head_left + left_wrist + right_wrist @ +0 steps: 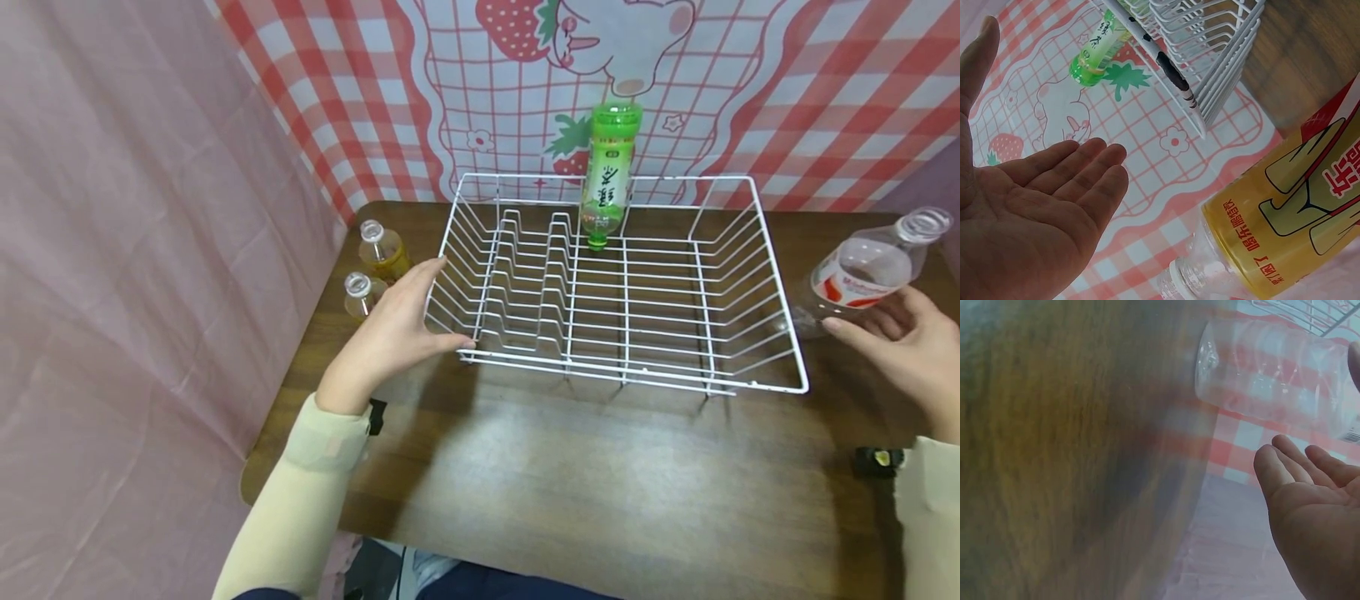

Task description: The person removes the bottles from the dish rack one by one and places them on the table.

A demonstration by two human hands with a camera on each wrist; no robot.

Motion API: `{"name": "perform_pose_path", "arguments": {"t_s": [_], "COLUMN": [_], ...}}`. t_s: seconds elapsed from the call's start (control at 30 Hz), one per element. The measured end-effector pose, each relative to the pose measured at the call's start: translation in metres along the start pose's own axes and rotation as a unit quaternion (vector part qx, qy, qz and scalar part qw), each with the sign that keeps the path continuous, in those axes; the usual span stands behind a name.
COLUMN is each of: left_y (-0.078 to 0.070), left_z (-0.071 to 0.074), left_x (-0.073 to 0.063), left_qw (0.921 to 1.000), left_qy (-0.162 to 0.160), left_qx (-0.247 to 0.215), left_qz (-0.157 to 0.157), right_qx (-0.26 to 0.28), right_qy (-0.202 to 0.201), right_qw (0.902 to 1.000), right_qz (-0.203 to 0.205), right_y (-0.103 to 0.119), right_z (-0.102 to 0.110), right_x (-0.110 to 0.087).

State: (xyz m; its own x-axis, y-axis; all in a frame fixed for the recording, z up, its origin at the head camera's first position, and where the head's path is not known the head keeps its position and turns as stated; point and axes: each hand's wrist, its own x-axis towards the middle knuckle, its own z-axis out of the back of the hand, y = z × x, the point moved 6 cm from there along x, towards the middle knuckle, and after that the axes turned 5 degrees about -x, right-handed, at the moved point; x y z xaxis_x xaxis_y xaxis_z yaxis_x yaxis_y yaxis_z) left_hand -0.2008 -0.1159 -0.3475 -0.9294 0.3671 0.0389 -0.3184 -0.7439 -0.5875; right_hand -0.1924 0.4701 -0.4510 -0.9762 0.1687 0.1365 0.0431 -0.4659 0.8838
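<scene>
A white wire dish rack stands on the table. My left hand is beside its left end, fingers straight and thumb spread; the left wrist view shows its palm bare. Whether the thumb touches the rack's front corner, I cannot tell. At the rack's back, a green-labelled bottle stands upside down, neck among the wires. Right of the rack stands a clear plastic bottle with a red-and-white label. Around its near side my right hand is spread, with a gap between fingers and bottle in the right wrist view.
Two uncapped bottles stand left of the rack, one with a yellow label, the other partly behind my left hand. The brown wooden table ends at a red-checked cloth behind. A pink curtain hangs at left.
</scene>
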Motion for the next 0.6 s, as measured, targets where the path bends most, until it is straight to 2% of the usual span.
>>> {"name": "perform_pose_path", "arguments": {"t_s": [0.1,0.2,0.27,0.37,0.4,0.47,0.6], "left_y": [0.000,0.000,0.001,0.002,0.003,0.004,0.007], "left_z": [0.000,-0.002,-0.002,-0.003,-0.003,-0.004,-0.006], "left_x": [0.000,0.000,0.000,-0.001,-0.001,-0.001,-0.003], "left_qw": [1.0000,1.0000,1.0000,0.9999,0.9999,0.9999,0.9998], "left_qy": [0.001,0.002,0.001,-0.001,-0.001,-0.001,-0.002], "left_qx": [0.001,0.000,-0.001,-0.004,-0.006,-0.009,-0.012], "left_qz": [0.002,0.008,0.009,0.011,0.011,0.013,0.013], "right_qx": [0.077,0.160,0.189,0.193,0.174,0.169,0.085], "right_qy": [-0.009,-0.012,-0.012,-0.016,-0.020,-0.025,-0.046], "right_qw": [0.9970,0.9869,0.9817,0.9807,0.9841,0.9844,0.9943], "right_qz": [0.007,0.013,0.020,0.028,0.032,0.042,0.045], "right_y": [0.003,0.005,0.007,0.010,0.013,0.017,0.025], "right_z": [0.001,0.001,0.000,0.001,0.002,0.003,0.006], "right_x": [-0.003,-0.006,-0.006,-0.007,-0.006,-0.005,-0.004]}}
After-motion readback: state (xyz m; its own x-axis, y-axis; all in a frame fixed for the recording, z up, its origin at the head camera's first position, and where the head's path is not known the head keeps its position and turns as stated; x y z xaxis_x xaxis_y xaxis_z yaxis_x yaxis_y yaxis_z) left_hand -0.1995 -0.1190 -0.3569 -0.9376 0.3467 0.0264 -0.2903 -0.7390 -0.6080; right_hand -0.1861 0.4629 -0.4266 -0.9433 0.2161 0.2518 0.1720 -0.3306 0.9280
